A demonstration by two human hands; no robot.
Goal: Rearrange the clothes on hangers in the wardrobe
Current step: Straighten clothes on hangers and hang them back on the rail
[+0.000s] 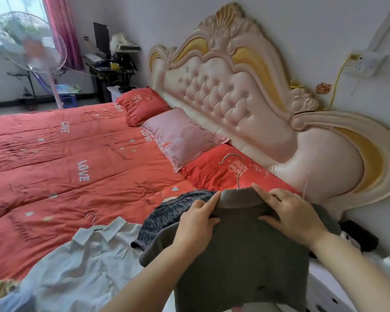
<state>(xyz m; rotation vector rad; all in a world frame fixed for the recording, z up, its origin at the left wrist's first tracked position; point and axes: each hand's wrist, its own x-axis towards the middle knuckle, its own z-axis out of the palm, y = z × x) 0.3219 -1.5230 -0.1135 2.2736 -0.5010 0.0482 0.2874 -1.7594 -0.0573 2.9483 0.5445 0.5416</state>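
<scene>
The grey sweater [241, 255] is hanging on its wire hanger [240, 174] right in front of the person, raised over the near edge of the bed [54, 165], with the hook poking out above the collar. The left hand [196, 221] is pinching the collar fold on one side, fingers curled over the cloth. The right hand [295, 217] is gripping the collar on the other side. The sweater is looking soft, light and floppy, so I'd say the hook or the shoulders are the safest hold, since loose cloth could slide off that thin wire. Beside it, a blue-grey knit top [178, 208] and a white shirt [88, 255] are lying on the bed, each on its own hanger. No wardrobe is showing.
</scene>
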